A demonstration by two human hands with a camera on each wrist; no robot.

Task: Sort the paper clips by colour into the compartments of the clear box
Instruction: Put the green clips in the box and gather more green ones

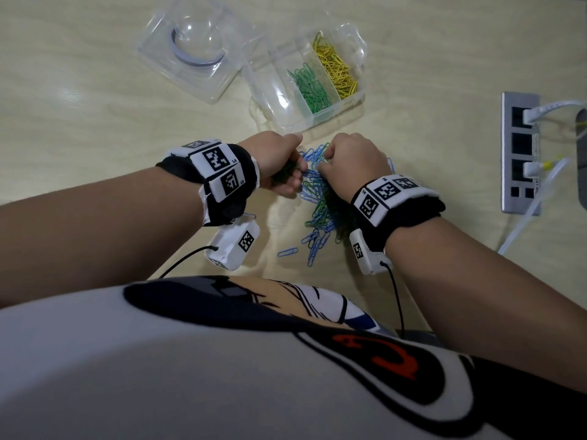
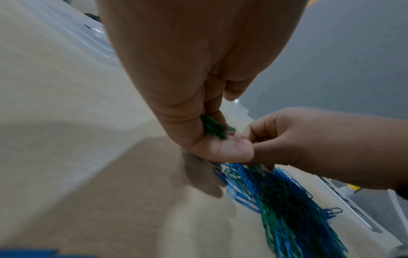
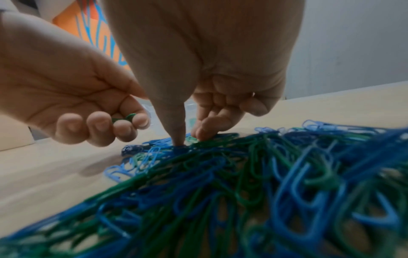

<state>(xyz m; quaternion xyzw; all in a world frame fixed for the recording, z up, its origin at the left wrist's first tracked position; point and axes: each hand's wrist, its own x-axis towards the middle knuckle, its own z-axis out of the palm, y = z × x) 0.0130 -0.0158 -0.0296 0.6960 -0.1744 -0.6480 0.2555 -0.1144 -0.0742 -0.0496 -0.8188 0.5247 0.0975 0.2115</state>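
Note:
A mixed pile of blue and green paper clips (image 1: pixel 317 204) lies on the table between my hands. My left hand (image 1: pixel 290 173) grips a bunch of green clips (image 2: pixel 213 127) in its curled fingers, just left of the pile's far end. The thumb and forefinger of my right hand (image 3: pixel 189 137) are down on the pile, pinching at a green clip (image 3: pixel 192 138). Beyond the hands stands the clear box (image 1: pixel 359 100). Its middle compartment holds green clips (image 1: pixel 309 87) and its right one yellow clips (image 1: pixel 335 68). Its left compartment (image 1: pixel 273 96) holds no clips.
The clear lid (image 1: pixel 193 49) lies upturned to the left of the box. A recessed socket panel (image 1: pixel 521 154) with white cables (image 1: pixel 524 227) plugged in sits at the right. A few stray blue clips (image 1: pixel 287 251) lie near the table's front edge.

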